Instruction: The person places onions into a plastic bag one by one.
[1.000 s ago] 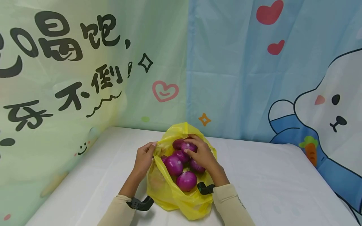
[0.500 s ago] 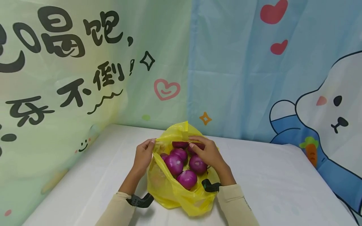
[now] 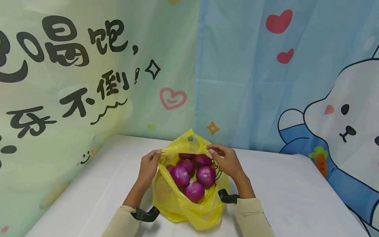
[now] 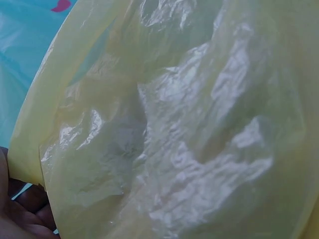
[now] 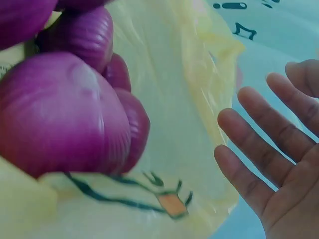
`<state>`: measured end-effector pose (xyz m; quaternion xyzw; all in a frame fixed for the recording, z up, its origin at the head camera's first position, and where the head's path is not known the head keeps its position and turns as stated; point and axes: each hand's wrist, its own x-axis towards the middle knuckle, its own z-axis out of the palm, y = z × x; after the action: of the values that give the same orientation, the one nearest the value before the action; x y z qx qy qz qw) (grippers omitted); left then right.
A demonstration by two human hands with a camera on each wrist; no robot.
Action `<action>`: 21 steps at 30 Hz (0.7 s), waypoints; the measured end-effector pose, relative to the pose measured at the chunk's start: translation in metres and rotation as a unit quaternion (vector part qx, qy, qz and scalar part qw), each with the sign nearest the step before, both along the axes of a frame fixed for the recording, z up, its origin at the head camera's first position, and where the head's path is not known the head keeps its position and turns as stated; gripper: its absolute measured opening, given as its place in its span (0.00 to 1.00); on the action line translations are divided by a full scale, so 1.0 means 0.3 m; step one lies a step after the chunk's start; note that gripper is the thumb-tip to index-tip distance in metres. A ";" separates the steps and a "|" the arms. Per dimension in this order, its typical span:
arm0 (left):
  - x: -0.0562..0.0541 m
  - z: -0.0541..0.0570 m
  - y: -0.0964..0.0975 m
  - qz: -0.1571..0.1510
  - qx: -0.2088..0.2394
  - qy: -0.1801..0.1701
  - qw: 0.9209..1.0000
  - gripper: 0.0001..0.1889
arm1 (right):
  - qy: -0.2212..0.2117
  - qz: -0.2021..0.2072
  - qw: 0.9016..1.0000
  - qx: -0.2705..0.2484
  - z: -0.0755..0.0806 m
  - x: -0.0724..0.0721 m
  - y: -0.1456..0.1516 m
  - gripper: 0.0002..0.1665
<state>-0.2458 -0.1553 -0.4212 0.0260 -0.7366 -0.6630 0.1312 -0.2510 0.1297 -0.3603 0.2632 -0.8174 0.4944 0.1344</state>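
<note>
A yellow plastic bag [image 3: 173, 210] stands on the white table with its mouth spread, holding several red onions [image 3: 194, 192]. On its left rim, the left hand [image 3: 149, 167] pinches the plastic between thumb and fingers; in the left wrist view, crinkled bag film [image 4: 189, 144] fills most of the picture and hides much of that hand. The right hand [image 3: 226, 161] is at the right rim, fingertips close to the bag edge. Seen from the right wrist, its fingers [image 5: 259, 149] are extended and spread beside the bag wall, with a large onion [image 5: 60, 117] opposite.
The white table [image 3: 284, 191] extends to both sides of the bag. Behind it hangs a printed cloth backdrop [image 3: 237, 82] with lettering and a cartoon bear [image 3: 334, 131]. Dark wrist cameras [image 3: 145, 214] sit below the hands.
The right hand has let go of an onion in the bag and moved right to the rim. That onion now lies among the others. The left hand keeps its hold on the left rim.
</note>
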 end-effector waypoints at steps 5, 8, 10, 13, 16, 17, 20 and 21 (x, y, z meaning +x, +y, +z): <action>0.004 -0.001 -0.010 -0.001 0.002 0.004 1.000 0.19 | -0.006 -0.025 1.000 0.006 -0.010 -0.009 0.036 0.15; 0.007 0.005 -0.016 0.002 0.001 0.003 1.000 0.19 | -0.008 -0.033 0.999 0.006 -0.033 -0.035 0.059 0.16; 0.008 0.008 -0.018 0.000 0.002 0.002 1.000 0.19 | -0.002 -0.037 0.999 0.004 -0.059 -0.063 0.076 0.16; 0.006 0.007 -0.022 -0.006 0.002 -0.002 1.000 0.19 | 0.003 -0.043 0.999 -0.002 -0.100 -0.106 0.097 0.16; 0.005 0.006 -0.027 -0.007 0.000 -0.005 1.000 0.19 | 0.006 -0.052 0.999 -0.004 -0.109 -0.117 0.105 0.16; 0.005 0.006 -0.030 -0.007 -0.002 -0.005 1.000 0.19 | 0.006 -0.055 0.998 -0.004 -0.110 -0.117 0.106 0.16; 0.007 0.009 -0.040 -0.002 -0.004 -0.002 1.000 0.19 | 0.005 -0.064 0.998 -0.004 -0.107 -0.116 0.109 0.18; 0.007 0.011 -0.044 -0.001 -0.001 0.002 1.000 0.19 | 0.005 -0.066 0.998 -0.004 -0.104 -0.116 0.111 0.19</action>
<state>-0.2436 -0.1684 -0.4180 0.0238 -0.7372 -0.6623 0.1318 -0.2858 0.1629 -0.3916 0.2105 -0.8306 0.4859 0.1723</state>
